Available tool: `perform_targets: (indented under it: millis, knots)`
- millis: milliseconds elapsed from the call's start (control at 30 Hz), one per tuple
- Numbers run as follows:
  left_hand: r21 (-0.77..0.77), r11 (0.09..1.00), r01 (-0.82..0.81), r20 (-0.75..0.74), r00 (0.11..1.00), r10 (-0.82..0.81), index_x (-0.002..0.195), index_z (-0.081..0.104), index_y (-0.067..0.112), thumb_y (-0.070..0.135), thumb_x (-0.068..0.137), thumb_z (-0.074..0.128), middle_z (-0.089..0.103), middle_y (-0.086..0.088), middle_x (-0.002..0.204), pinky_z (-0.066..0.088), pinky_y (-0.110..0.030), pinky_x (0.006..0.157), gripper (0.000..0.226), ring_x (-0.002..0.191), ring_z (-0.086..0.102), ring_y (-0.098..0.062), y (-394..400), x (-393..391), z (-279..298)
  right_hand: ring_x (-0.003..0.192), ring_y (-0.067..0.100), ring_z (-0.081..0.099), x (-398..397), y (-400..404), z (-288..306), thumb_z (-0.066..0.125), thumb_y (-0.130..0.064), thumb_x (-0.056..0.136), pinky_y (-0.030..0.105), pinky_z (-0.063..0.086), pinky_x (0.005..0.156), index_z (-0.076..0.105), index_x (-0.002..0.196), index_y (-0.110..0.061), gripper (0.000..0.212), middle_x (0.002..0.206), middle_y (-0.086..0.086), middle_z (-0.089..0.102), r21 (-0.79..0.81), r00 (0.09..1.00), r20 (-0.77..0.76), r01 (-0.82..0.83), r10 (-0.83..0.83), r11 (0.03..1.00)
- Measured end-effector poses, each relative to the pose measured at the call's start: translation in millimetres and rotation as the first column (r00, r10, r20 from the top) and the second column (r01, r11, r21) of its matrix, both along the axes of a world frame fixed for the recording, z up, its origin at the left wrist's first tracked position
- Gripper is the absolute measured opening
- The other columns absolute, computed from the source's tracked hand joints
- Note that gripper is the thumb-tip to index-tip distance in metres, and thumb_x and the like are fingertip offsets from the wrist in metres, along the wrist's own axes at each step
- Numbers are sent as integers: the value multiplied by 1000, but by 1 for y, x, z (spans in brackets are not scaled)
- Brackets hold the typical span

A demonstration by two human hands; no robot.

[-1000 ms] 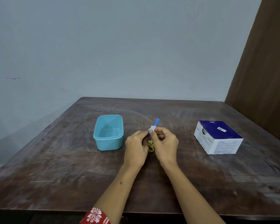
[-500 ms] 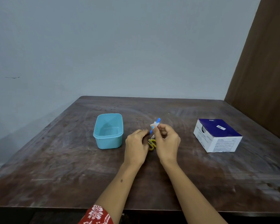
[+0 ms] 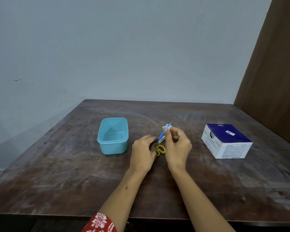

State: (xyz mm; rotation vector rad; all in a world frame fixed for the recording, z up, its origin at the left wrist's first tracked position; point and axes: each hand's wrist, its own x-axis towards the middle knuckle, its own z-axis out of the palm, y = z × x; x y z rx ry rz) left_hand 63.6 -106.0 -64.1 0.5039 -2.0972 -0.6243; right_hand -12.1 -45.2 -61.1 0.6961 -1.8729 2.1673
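Over the middle of the dark wooden table [image 3: 57, 173], both my hands work on a small blue and white packet [image 3: 163, 134]. My right hand [image 3: 177, 148] pinches its upper end, which sticks up above the fingers. My left hand [image 3: 143, 150] holds its lower end with curled fingers. Below and between the hands, the yellow handles of small scissors [image 3: 160, 149] lie on the table; their blades are hidden. What the packet holds I cannot tell.
An empty light blue plastic tub [image 3: 113, 136] stands left of my hands. A blue-topped white cardboard box [image 3: 226, 141] sits at the right. A grey wall rises behind the table, with a brown panel [image 3: 274, 64] at the right edge.
My right hand has lifted slightly and shifted right with the packet's top end. The packet now tilts more, and my left hand stays at its lower end.
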Motion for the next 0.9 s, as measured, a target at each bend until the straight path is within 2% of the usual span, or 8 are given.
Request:
perform_targets:
  millis: [100, 167, 267, 333, 433, 533, 733, 900]
  knots:
    - [11, 1000, -13, -10, 1000, 13, 97, 72, 10, -3, 79, 60, 69, -9, 79, 51, -39, 68, 25, 71, 62, -21, -1, 0, 0, 65, 7, 64, -1, -2, -3, 71, -22, 81, 23, 53, 65, 69, 82, -18, 5, 73, -4, 70, 105, 997, 28, -69, 66, 992]
    - [24, 999, -28, -22, 999, 29, 98, 72, 10, -2, 80, 59, 68, -9, 79, 51, -39, 68, 25, 70, 62, -21, -1, 0, 1, 63, 5, 64, -1, -3, -5, 73, -23, 80, 24, 54, 64, 71, 82, -15, 8, 71, -7, 69, 165, 994, 31, -113, 110, 980]
    - [38, 999, -14, -29, 999, 15, 96, 72, 9, -3, 80, 60, 69, -9, 79, 51, -38, 69, 24, 70, 62, -20, 0, 0, 1, 65, 5, 64, 0, -2, -4, 71, -25, 82, 19, 52, 64, 68, 79, -25, 4, 75, -6, 69, 112, 997, -11, -80, 81, 991]
    - [39, 999, 7, -11, 1000, -6, 94, 72, 9, -3, 78, 60, 69, -10, 80, 51, -39, 69, 23, 72, 63, -21, 0, 0, 1, 67, 9, 64, 0, -1, -3, 70, -25, 83, 17, 50, 64, 63, 78, -34, 12, 78, -3, 70, 44, 999, -18, -41, 42, 998]
    - [47, 999, 2, -1, 1000, -2, 94, 73, 9, -2, 79, 60, 68, -11, 78, 50, -41, 68, 22, 70, 62, -22, -1, -1, 0, 66, 11, 65, 0, -2, -3, 72, -24, 81, 22, 53, 64, 66, 78, -28, 8, 75, -4, 70, 93, 997, 10, -73, 73, 993]
    - [59, 998, -22, -18, 1000, 23, 91, 72, 6, -2, 81, 59, 67, -12, 76, 50, -43, 66, 19, 68, 61, -24, -2, 0, 0, 65, 8, 65, 0, -4, -5, 73, -22, 80, 21, 54, 63, 68, 78, -23, 6, 72, -9, 68, 176, 993, -1, -116, 118, 978]
    - [50, 999, 15, 9, 1000, -15, 93, 73, 8, -3, 79, 60, 68, -10, 79, 48, -32, 68, 22, 71, 61, -19, 0, 0, 1, 68, 7, 64, 1, -2, -2, 70, -25, 83, 17, 50, 64, 63, 79, -36, 14, 79, -2, 70, 26, 999, -40, -22, 23, 999]
    - [47, 999, -15, -17, 1000, 16, 98, 72, 8, -3, 80, 60, 68, -10, 78, 49, -33, 67, 24, 70, 61, -20, 0, 1, 2, 63, 6, 63, 1, -3, -4, 74, -23, 78, 23, 53, 62, 69, 80, -19, 7, 74, -4, 69, 152, 997, -24, -71, 75, 986]
